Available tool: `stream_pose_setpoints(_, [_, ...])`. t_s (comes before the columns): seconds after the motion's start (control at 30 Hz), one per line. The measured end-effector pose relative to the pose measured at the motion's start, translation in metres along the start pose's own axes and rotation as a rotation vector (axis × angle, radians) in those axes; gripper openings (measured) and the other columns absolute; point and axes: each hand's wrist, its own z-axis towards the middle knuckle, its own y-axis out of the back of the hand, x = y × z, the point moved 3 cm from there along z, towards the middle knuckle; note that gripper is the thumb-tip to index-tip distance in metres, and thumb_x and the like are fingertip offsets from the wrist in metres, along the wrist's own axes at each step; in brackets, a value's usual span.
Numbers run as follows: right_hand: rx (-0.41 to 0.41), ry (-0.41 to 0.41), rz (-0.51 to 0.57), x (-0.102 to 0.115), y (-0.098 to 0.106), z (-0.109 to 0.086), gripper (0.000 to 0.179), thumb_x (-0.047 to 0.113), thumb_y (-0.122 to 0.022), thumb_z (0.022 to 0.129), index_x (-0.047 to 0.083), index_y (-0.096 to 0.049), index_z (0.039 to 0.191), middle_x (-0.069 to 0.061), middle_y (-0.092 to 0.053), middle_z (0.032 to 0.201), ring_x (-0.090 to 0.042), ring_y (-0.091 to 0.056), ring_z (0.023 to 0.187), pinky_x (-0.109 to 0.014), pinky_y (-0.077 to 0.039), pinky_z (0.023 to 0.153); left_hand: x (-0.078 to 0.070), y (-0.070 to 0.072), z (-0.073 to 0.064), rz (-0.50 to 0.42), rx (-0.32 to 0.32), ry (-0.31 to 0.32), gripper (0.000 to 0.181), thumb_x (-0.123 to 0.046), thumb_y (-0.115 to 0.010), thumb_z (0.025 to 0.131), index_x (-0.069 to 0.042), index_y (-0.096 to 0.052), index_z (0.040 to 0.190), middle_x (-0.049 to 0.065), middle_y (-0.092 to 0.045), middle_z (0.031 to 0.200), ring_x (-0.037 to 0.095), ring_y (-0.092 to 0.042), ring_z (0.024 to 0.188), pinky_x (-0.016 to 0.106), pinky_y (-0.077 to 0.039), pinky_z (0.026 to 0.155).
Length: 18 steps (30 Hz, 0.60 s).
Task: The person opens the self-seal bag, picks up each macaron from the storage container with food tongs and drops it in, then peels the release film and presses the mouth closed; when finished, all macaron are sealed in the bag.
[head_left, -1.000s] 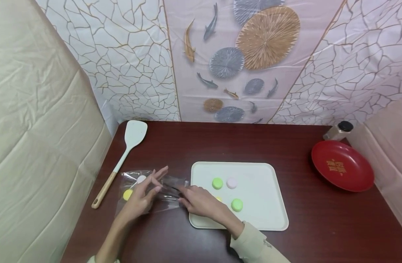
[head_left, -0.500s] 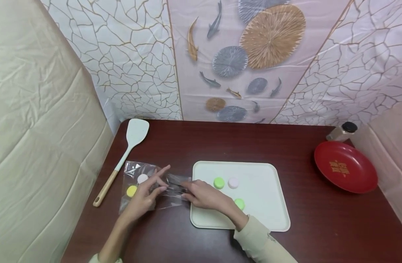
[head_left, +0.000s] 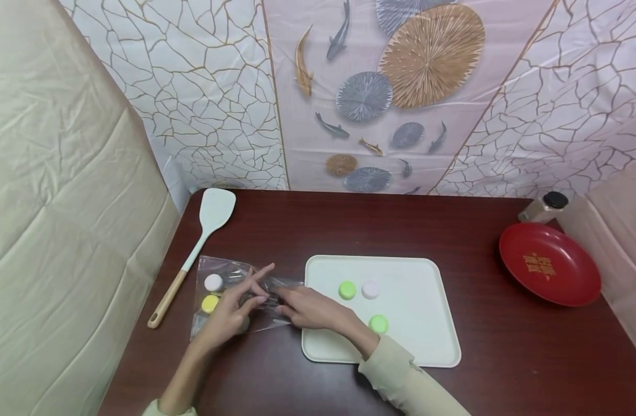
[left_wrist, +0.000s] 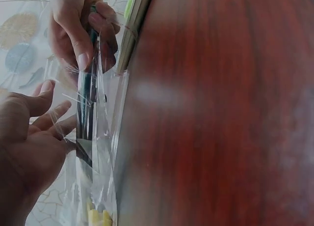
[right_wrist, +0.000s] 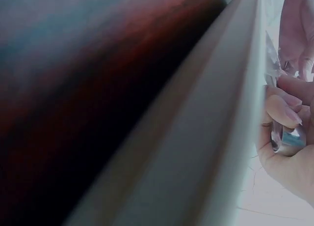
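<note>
A clear plastic bag [head_left: 229, 270] lies left of the tray, with a white macaron [head_left: 213, 282] and a yellow macaron [head_left: 210, 303] in it. My left hand [head_left: 232, 312] is at the bag's mouth, fingers spread and apart from the thumb, film lying against them in the left wrist view. My right hand [head_left: 313, 309] grips slim, shiny metal tongs [left_wrist: 86, 108], which reach into the bag. Their tips are partly hidden by film. Two green macarons [head_left: 347, 290] and a pale pink macaron [head_left: 370, 290] sit on the cream tray [head_left: 417, 341].
A white spatula [head_left: 214, 211] with a wooden handle lies along the left side of the dark wooden table [head_left: 276, 225]. At the right stand a red plate [head_left: 549, 263] and a jar [head_left: 542, 208] with a black lid.
My right hand has moved left, taking the tongs deeper into the bag. Inside it, the white macaron has shifted left, closer to the yellow one. My left hand stays nearly in place.
</note>
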Motion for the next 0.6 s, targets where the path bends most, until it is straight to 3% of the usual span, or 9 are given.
stream_pose_setpoints(0.1, [0.010, -0.034, 0.023, 0.001, 0.001, 0.002, 0.040, 0.032, -0.063, 0.112, 0.015, -0.063, 0.148, 0.003, -0.073, 0.112, -0.006, -0.063, 0.088, -0.028, -0.058, 0.078, 0.000, 0.001, 0.000, 0.042, -0.014, 0.000, 0.012, 0.004, -0.070, 0.101, -0.008, -0.070, 0.100, 0.031, -0.058, 0.155, 0.030, -0.051, 0.155, 0.029, -0.020, 0.139])
stream_pose_setpoints(0.23, [0.007, -0.096, 0.082, -0.003, 0.005, -0.006, 0.044, 0.035, -0.066, 0.111, 0.013, -0.063, 0.149, 0.007, -0.067, 0.092, -0.005, -0.059, 0.072, -0.023, -0.050, 0.066, 0.000, 0.000, 0.001, 0.096, -0.043, 0.002, 0.015, 0.009, -0.072, 0.097, -0.006, -0.071, 0.099, 0.029, -0.060, 0.155, 0.049, -0.054, 0.147, 0.039, -0.023, 0.138])
stream_pose_setpoints(0.27, [0.010, -0.117, 0.100, -0.003, 0.009, -0.010, 0.046, 0.036, -0.067, 0.111, 0.012, -0.063, 0.150, 0.008, -0.065, 0.088, -0.004, -0.057, 0.069, -0.023, -0.048, 0.063, 0.000, 0.000, 0.000, 0.100, -0.050, 0.002, 0.015, 0.009, -0.073, 0.097, -0.003, -0.073, 0.105, 0.027, -0.065, 0.150, 0.049, -0.056, 0.145, 0.041, -0.022, 0.138])
stream_pose_setpoints(0.37, [-0.020, -0.143, 0.114, -0.008, 0.021, -0.029, 0.048, 0.040, -0.070, 0.109, 0.012, -0.065, 0.148, 0.013, -0.054, 0.072, -0.001, -0.048, 0.059, -0.021, -0.041, 0.053, 0.007, -0.001, -0.002, 0.097, -0.067, -0.037, 0.013, 0.008, -0.072, 0.098, -0.001, -0.073, 0.108, 0.024, -0.066, 0.150, 0.052, -0.054, 0.146, 0.044, -0.022, 0.138])
stream_pose_setpoints(0.47, [-0.050, -0.171, 0.105, -0.003, 0.047, -0.054, 0.048, 0.042, -0.074, 0.106, 0.010, -0.070, 0.142, 0.013, -0.050, 0.065, -0.001, -0.042, 0.057, -0.023, -0.035, 0.048, 0.012, -0.001, -0.004, 0.090, -0.075, -0.060, 0.007, 0.001, -0.071, 0.101, -0.003, -0.073, 0.107, 0.022, -0.066, 0.151, 0.055, -0.052, 0.147, 0.037, -0.023, 0.138])
stream_pose_setpoints(0.5, [-0.065, -0.178, 0.093, 0.000, 0.057, -0.063, 0.048, 0.042, -0.075, 0.106, 0.009, -0.071, 0.139, 0.012, -0.050, 0.064, -0.001, -0.041, 0.057, -0.023, -0.034, 0.048, 0.012, -0.002, -0.005, 0.089, -0.073, -0.057, 0.004, -0.001, -0.071, 0.102, -0.005, -0.071, 0.101, 0.024, -0.060, 0.157, 0.057, -0.049, 0.147, 0.036, -0.023, 0.138])
stream_pose_setpoints(0.6, [-0.091, -0.193, 0.048, 0.007, 0.082, -0.093, 0.046, 0.043, -0.076, 0.105, 0.008, -0.074, 0.135, 0.008, -0.060, 0.069, -0.004, -0.044, 0.063, -0.026, -0.040, 0.056, 0.007, -0.001, -0.003, 0.091, -0.056, -0.004, 0.004, -0.003, -0.071, 0.103, -0.005, -0.071, 0.100, 0.026, -0.058, 0.158, 0.063, -0.044, 0.147, 0.040, -0.024, 0.136])
